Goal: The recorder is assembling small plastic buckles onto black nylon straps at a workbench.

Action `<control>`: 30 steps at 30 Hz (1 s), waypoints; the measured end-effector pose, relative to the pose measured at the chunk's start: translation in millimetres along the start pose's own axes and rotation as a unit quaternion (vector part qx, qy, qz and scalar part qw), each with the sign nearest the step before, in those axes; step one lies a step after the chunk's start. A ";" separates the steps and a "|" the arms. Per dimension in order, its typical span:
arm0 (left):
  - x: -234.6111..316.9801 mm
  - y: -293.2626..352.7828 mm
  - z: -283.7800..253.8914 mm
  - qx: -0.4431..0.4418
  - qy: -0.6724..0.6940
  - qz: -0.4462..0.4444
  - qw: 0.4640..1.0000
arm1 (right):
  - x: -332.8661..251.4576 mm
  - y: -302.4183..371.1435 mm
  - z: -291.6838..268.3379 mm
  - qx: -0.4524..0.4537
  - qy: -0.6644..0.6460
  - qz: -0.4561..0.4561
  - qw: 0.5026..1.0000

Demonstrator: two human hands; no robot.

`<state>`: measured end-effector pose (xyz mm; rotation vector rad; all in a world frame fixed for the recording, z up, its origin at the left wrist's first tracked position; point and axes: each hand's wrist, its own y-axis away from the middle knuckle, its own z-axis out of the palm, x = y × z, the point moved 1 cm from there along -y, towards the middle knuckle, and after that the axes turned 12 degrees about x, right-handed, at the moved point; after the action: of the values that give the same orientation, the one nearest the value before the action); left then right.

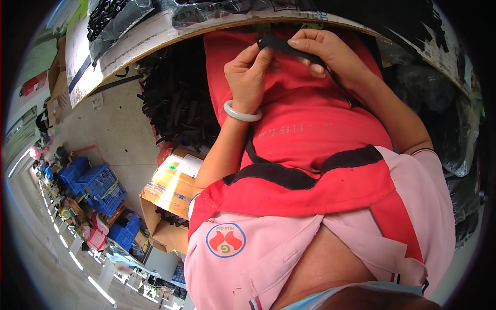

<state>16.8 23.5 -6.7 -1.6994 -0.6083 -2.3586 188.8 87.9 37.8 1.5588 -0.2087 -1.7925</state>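
Blue cloth is cropped; left hand and right hand pinch part-hidden black fabric.

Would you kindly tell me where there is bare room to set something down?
A bare patch of grey floor shows between the tabletop, the heap of black strips, the blue crates and the cardboard box. It is crowded along the tabletop's plastic bags and where both hands hold a black strip.
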 end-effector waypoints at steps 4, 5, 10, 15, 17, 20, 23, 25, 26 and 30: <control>-4.9 -5.9 0.4 0.034 -0.073 0.153 0.985 | 1.4 -4.0 0.7 -0.013 -0.049 0.032 0.998; -5.3 -8.2 0.7 0.045 -0.089 0.212 0.972 | 2.6 -5.4 4.2 -0.024 -0.084 0.035 0.996; -5.4 -17.1 -0.8 0.068 -0.148 0.316 0.935 | 3.7 -15.3 19.2 -0.054 -0.144 0.018 0.988; -3.7 -16.6 -6.5 0.009 -0.237 0.350 0.906 | 5.1 -31.0 21.4 -0.032 -0.079 -0.055 0.995; -3.5 -12.6 -8.4 0.005 -0.170 0.232 0.958 | 5.4 -34.7 14.2 -0.072 -0.036 -0.032 0.996; 18.1 -8.0 -7.8 -0.075 0.130 -0.151 0.977 | 6.3 -34.0 11.6 -0.018 0.048 -0.144 0.988; 10.9 -12.5 -12.6 -0.051 0.156 -0.184 0.969 | 17.8 -37.3 8.7 0.026 0.134 -0.239 0.961; 6.8 -14.3 -10.4 -0.013 0.145 -0.157 0.977 | 10.3 -23.3 18.0 0.061 0.226 -0.385 0.893; 6.6 -14.1 -9.6 -0.008 0.146 -0.156 0.977 | 3.7 -14.9 20.9 0.056 0.227 -0.384 0.893; 17.6 -16.3 -3.6 0.024 0.126 -0.029 0.991 | -16.0 5.2 21.5 0.067 0.233 -0.422 0.874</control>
<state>1.7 38.4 5.2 -1.3520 -0.6715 -2.5215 171.3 86.8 58.8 2.3531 0.7028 -1.9378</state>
